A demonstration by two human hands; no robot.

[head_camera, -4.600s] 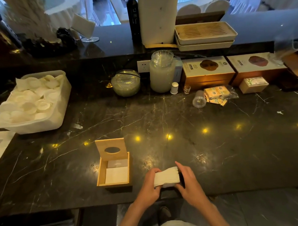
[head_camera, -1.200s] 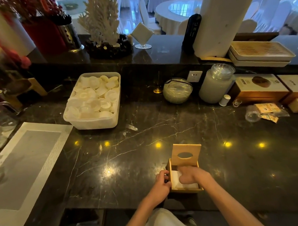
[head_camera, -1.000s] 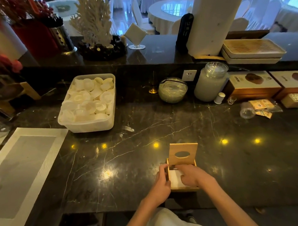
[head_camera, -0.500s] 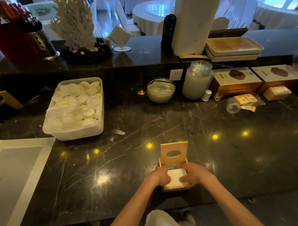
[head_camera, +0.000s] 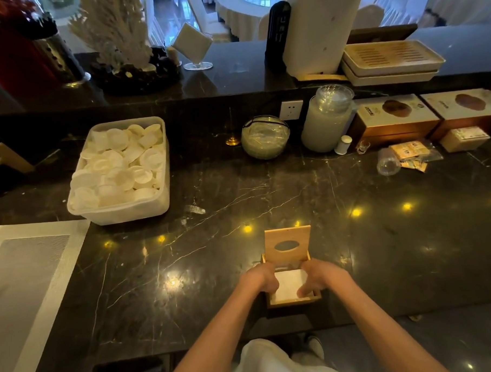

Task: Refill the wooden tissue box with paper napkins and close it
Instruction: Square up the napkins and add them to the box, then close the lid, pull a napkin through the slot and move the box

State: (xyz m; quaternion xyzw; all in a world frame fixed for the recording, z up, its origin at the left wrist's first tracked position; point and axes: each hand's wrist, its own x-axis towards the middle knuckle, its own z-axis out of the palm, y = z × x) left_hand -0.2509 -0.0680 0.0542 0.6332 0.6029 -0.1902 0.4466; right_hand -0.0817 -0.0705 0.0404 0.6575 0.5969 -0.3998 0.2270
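Observation:
The wooden tissue box [head_camera: 293, 301] sits near the front edge of the dark marble counter. Its lid [head_camera: 287, 243], with an oval slot, stands upright at the far side. A white stack of paper napkins [head_camera: 287, 285] lies inside the box. My left hand [head_camera: 260, 278] rests on the box's left wall, fingers curled over the napkins' left edge. My right hand [head_camera: 319, 275] is at the right wall with fingertips pressing down on the napkins. Both hands hide the box's side walls.
A clear plastic tub [head_camera: 127, 210] of white round items stands at the left. A woven placemat [head_camera: 26, 285] lies at the far left. A glass bowl [head_camera: 265, 136], a tall jar [head_camera: 326, 117], flat boxes [head_camera: 393, 117] and packets [head_camera: 411, 153] line the back right.
Earlier both hands held the napkin stack to the right of the box; now the stack is inside it. Both hands have settled on either side of the napkins.

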